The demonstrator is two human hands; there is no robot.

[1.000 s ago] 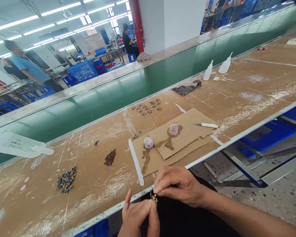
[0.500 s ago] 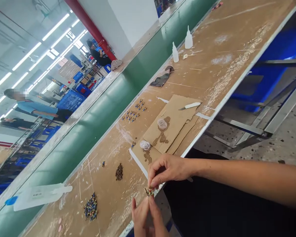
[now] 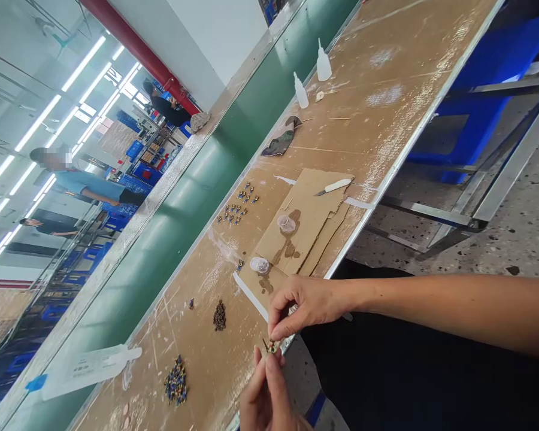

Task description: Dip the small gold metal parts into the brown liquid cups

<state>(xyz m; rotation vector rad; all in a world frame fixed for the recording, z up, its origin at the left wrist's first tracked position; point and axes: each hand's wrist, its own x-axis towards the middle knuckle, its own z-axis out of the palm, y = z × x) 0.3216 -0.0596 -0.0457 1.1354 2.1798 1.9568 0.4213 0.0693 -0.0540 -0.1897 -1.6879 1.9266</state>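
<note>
Between my hands, just over the near table edge, is a tiny multicoloured figurine (image 3: pixel 272 346). My left hand (image 3: pixel 267 389) pinches it from below between thumb and finger. From above, my right hand (image 3: pixel 299 308) has its thumb and index fingertips closed at the figurine's top; whether they hold a small part there is too small to tell. A pile of blue and yellow figurines (image 3: pixel 176 381) lies to the left on the table. Beside it is a heap of small dark brown pieces (image 3: pixel 220 315). Farther back, several figurines (image 3: pixel 236 211) stand in loose rows.
Cardboard sheets (image 3: pixel 269 239) carry a small clear cup (image 3: pixel 286 224), a second cup (image 3: pixel 259 265) and a white-handled knife (image 3: pixel 335 187). Behind them lie a dark cloth (image 3: pixel 282 139) and two squeeze bottles (image 3: pixel 300 91). A large plastic bottle (image 3: pixel 90 371) lies left. Other people stand beyond the green channel (image 3: pixel 193 197).
The view has shifted and tilted slightly. My left hand has turned a little around the figurine, its other fingers now curled in; both hands stay together at it.
</note>
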